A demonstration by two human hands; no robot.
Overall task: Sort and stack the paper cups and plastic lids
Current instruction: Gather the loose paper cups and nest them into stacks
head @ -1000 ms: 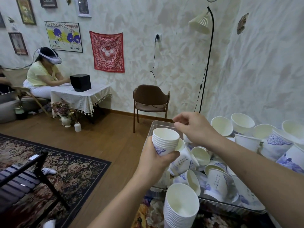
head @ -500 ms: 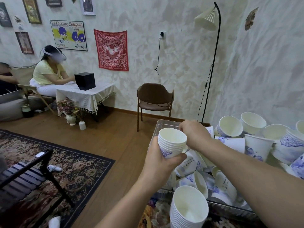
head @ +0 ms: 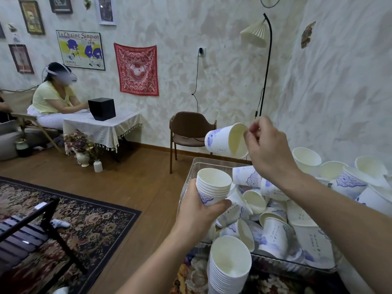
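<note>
A: While the left hand point(head: 198, 211) grips a stack point(head: 212, 186) at lower centre, fingers curled round its base, where's the single cup point(head: 224, 141)?

B: Centre right, tilted on its side, its rim pinched by the right hand point(head: 268, 147), thumb and fingertips at the mouth's edge.

A: And the rest?

B: Loose cups point(head: 273, 213) fill the bin point(head: 196, 166); another stack point(head: 229, 266) stands at the bottom.

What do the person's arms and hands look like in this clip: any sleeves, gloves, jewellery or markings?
Both forearms are bare as far as the frame shows, with no sleeve in view. The left hand and right hand wear no gloves, and no rings, watch, bands or markings are visible.
</note>
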